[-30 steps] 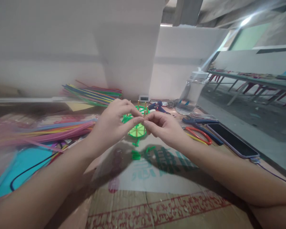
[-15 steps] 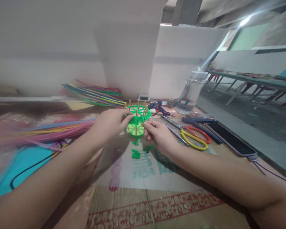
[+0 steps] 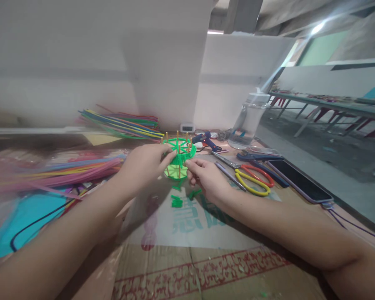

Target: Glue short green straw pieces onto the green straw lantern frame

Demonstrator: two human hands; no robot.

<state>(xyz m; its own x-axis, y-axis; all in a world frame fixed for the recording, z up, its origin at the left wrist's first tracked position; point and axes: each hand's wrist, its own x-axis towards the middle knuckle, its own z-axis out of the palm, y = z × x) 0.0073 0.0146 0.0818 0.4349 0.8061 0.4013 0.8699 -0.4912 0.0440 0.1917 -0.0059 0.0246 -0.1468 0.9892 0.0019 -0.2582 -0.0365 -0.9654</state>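
Observation:
A small round two-tier craft frame (image 3: 183, 146) of green strips with upright wooden sticks stands in front of me. Spokes cross its upper ring, and a light-green disc (image 3: 172, 172) forms the base. My left hand (image 3: 145, 164) is closed, thumb and fingers pinching the frame's near left side. On the near right, my right hand (image 3: 208, 178) pinches the end of a green fuzzy strip (image 3: 181, 160) against the frame; its fingertips partly hide the strip. Several short green offcuts (image 3: 176, 203) lie just below on the sheet.
To the right are scissors (image 3: 253, 183), a grey pen-like tool (image 3: 229, 176), a phone (image 3: 300, 181) and a water bottle (image 3: 248, 121). A blue glue gun (image 3: 208, 139) lies behind the frame. Colourful pipe cleaners (image 3: 121, 123) lie at the back left, and bagged ones (image 3: 90, 171) nearer.
The frame has turned and tilted slightly between my hands, and the strip on its near side sits a little differently. Both hands keep their grip; the whole view has shifted slightly.

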